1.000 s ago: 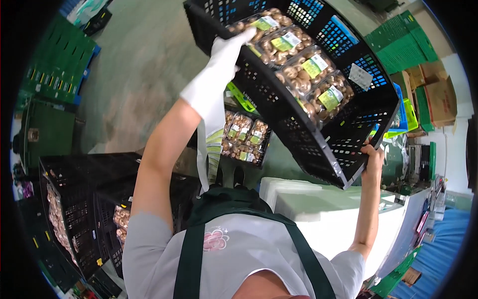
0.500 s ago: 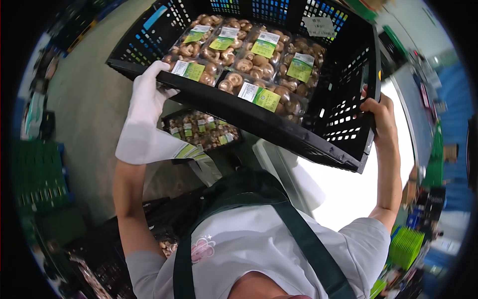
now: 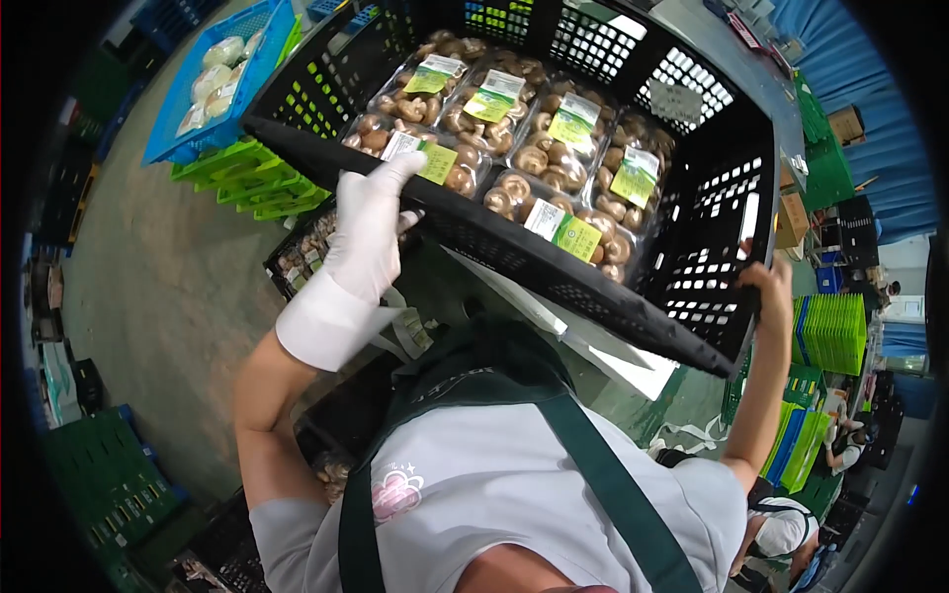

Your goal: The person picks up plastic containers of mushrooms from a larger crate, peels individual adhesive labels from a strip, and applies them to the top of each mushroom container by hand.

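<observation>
Between my hands hangs a black perforated plastic crate (image 3: 484,235), tilted with its right end nearer to me. Inside lie several clear packs of brown mushrooms (image 3: 561,148), each with a green and white label. My left hand (image 3: 371,222), in a white glove, is closed on the near rim toward the left, its thumb over the edge. My right hand (image 3: 771,282), bare, grips the crate's right end wall by its handle opening; some of its fingers are hidden by the wall.
At the left, a blue crate (image 3: 168,148) of pale wrapped produce tops stacked green crates (image 3: 222,178). Below my crate is another black crate (image 3: 287,272) of mushroom packs, beside a white surface (image 3: 623,371). Green baskets (image 3: 828,331) and a person (image 3: 786,529) are at the right.
My body has turned, and the surroundings have shifted. The blue crate on green ones has come into view at the left. The held crate sits slightly lower and further right in view.
</observation>
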A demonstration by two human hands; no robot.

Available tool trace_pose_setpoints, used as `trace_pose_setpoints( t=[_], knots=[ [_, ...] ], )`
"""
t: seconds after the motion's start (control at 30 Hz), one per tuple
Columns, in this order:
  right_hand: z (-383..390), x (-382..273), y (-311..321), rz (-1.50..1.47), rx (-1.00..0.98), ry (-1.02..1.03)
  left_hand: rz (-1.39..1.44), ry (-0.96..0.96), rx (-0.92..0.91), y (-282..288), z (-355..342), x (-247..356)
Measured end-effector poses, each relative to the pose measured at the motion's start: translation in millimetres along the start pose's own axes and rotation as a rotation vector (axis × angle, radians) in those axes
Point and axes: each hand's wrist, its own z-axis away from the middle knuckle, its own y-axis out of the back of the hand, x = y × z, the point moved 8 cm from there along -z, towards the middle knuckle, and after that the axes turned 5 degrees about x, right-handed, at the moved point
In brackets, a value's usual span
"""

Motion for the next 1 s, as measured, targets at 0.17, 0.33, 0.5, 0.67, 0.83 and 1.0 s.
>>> trace_pose_setpoints(
  t=[0.17, 0.33, 0.5, 0.67, 0.83, 1.0],
  knots=[
    [18, -32, -24, 0.091, -0.09, 0.038, 0.058, -0.006, -0.134, 19, 1, 10],
    [25, -27, -40, 0.052, -0.046, -0.004, 0.245, -0.104, -0.481, 31, -4, 15],
    [24, -20, -41, -0.021, -0.013, -0.036, 0.109, -0.142, -0.642, 57, -10, 17],
    [7, 0, -11, 0.188, -0.103, 0.117, 0.153, 0.052, -0.457, 120, 0, -18],
    [30, -51, 9, 0.756, -0.151, 0.408, 0.337, -0.059, 0.141, 252, 72, -70],
    [80, -134, -19, 0.992, -0.254, 0.79, 0.323, -0.159, 0.506, 322, 205, -108]
  ],
)
